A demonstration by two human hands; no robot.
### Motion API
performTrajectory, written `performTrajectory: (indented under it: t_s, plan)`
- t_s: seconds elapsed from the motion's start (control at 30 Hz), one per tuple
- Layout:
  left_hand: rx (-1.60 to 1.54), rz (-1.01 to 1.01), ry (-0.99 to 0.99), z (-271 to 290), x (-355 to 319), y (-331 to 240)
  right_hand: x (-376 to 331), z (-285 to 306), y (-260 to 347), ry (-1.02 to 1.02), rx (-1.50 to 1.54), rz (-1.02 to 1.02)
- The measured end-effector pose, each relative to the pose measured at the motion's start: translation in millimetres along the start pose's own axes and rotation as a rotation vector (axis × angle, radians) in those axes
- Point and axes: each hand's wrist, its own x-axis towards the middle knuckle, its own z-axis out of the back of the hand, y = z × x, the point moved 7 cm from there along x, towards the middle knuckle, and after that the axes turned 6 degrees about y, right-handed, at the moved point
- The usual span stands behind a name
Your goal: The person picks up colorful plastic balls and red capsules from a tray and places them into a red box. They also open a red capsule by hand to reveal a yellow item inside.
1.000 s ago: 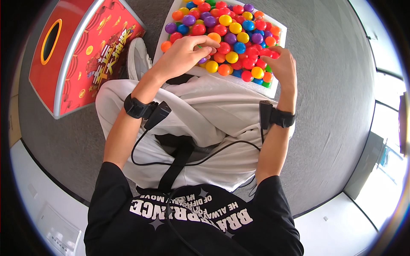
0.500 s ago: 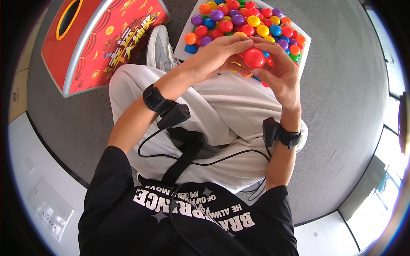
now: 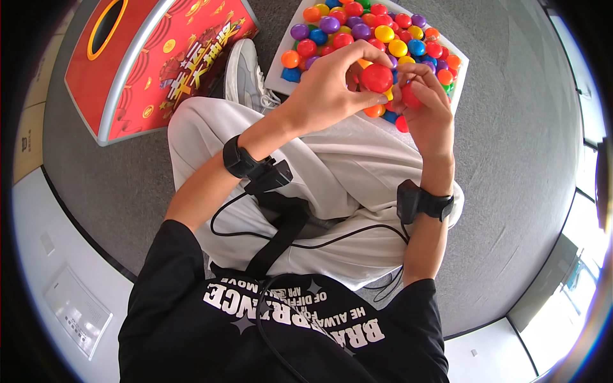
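A glossy red plastic ball (image 3: 377, 78) is pinched between the thumb and fingers of my left hand (image 3: 332, 86). Close beside it, my right hand (image 3: 429, 112) has its fingers curled round a second red rounded thing (image 3: 410, 96). The fingers cover much of that one, so I cannot tell whether it is a whole ball or part of one. Both hands are raised over the near edge of a white tray (image 3: 461, 64) heaped with red, orange, yellow, blue, purple and green balls (image 3: 384, 34).
To the left stands a red box (image 3: 143, 70) with a yellow-rimmed round hole and silver edging. A grey shoe (image 3: 245, 73) lies between box and tray. My crossed legs (image 3: 332, 166) in pale trousers are in front. A black cable (image 3: 319, 244) runs between the wrist straps.
My hands, both around one red ball before, have drawn apart. My left hand keeps a red ball, and my right fingers have curled in around a red rounded thing.
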Motion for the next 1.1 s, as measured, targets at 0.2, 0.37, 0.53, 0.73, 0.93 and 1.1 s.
performTrajectory:
  t_s: [0.2,0.37,0.53,0.73,0.93,1.1]
  plan:
    - [0.206,-0.171,0.057,-3,0,-12,-2,-13,-15,0.011,-0.262,-0.137]
    - [0.159,-0.15,0.098,-3,-1,-15,-2,-19,-8,-0.011,-0.352,-0.11]
    - [0.195,-0.151,0.105,-2,0,-26,-4,-15,-8,-0.033,-0.282,-0.056]
    - [0.275,-0.209,0.046,4,0,-31,-5,-16,-4,-0.053,-0.273,0.01]
    - [-0.143,0.102,0.114,4,-2,-5,-6,-10,0,-0.068,-0.372,0.016]
    - [-0.523,0.092,0.089,6,2,2,-8,-2,2,-0.134,-0.221,0.033]
